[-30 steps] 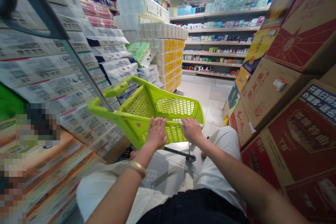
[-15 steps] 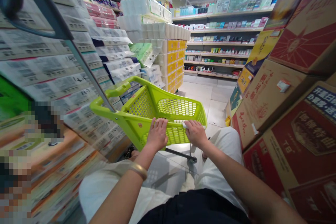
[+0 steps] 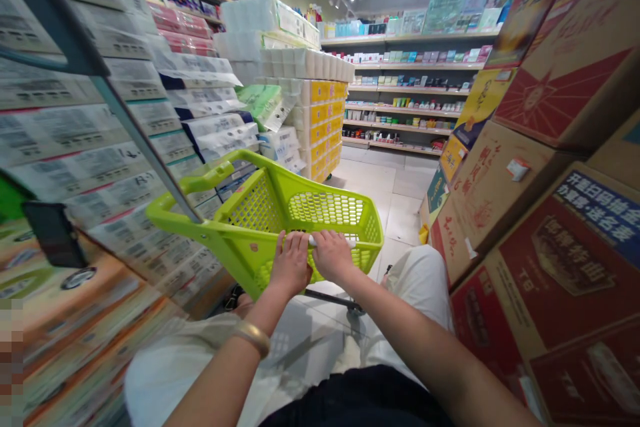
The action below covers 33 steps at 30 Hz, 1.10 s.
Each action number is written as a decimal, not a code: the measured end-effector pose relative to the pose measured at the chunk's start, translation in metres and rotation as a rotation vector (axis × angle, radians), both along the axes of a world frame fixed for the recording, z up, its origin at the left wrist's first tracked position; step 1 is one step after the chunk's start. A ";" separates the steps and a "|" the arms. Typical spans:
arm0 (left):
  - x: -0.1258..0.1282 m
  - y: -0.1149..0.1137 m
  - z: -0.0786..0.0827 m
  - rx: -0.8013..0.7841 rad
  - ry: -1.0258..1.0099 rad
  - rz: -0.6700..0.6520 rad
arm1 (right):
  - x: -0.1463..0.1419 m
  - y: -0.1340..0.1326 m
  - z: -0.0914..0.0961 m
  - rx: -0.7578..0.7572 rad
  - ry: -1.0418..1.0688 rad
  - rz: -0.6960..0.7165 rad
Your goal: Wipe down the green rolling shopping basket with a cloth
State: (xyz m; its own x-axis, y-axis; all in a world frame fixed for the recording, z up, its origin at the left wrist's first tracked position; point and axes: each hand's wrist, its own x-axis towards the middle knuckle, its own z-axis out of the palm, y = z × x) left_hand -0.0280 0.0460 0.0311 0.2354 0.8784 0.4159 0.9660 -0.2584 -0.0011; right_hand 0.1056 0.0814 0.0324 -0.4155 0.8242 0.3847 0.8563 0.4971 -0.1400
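A lime-green plastic shopping cart [image 3: 327,190] with perforated sides and a long grey pull handle stands in front of my knees. On its near rim my left hand [image 3: 291,267] is closed, fingers hooked over the edge. Right beside it, almost touching, my right hand [image 3: 334,257] presses a small white cloth [image 3: 346,241] onto the same rim. Whether it is cloth or tissue I cannot tell; most of it is under my fingers. The part of the cart's inside that shows holds no goods. The top of the pull handle lies outside the picture.
Stacked paper packs [image 3: 95,140] rise on the left, with a dark phone-like object [image 3: 55,233] on orange packs. Liquor cartons [image 3: 570,247] crowd the right side. Beyond the cart, tiled floor [image 3: 367,177] leads to shelves [image 3: 405,70] of small boxes.
My right hand has slid left along the cart's rim with the white cloth, ending next to my left hand. The view has shifted slightly, and the cart appears further left.
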 end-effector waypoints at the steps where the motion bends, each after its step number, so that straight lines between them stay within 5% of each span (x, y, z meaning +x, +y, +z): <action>1: -0.001 0.000 0.000 -0.002 0.002 0.000 | -0.001 0.001 0.000 0.005 -0.006 0.021; 5: -0.004 0.000 0.000 0.004 0.016 -0.014 | 0.028 0.003 -0.010 0.064 -0.014 0.081; 12: -0.001 -0.002 -0.002 0.012 0.006 -0.016 | 0.102 0.002 -0.037 0.118 0.056 -0.056; 17: 0.004 -0.001 -0.004 0.027 -0.021 -0.001 | 0.072 -0.004 -0.024 0.006 0.074 -0.263; 25: 0.004 0.001 -0.006 0.040 -0.012 0.014 | -0.010 -0.004 0.001 -0.048 0.019 -0.049; 29: 0.000 0.000 -0.006 0.019 0.003 -0.003 | 0.017 -0.004 -0.010 0.038 0.005 0.045; 33: 0.000 -0.002 -0.008 0.014 -0.004 -0.006 | 0.071 -0.005 -0.026 0.075 0.043 -0.037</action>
State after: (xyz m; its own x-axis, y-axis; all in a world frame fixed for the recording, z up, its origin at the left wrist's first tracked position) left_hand -0.0279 0.0442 0.0227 0.2387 0.8711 0.4292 0.9645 -0.2641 -0.0005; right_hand 0.1768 0.0767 0.0062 -0.3673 0.8067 0.4630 0.8681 0.4760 -0.1408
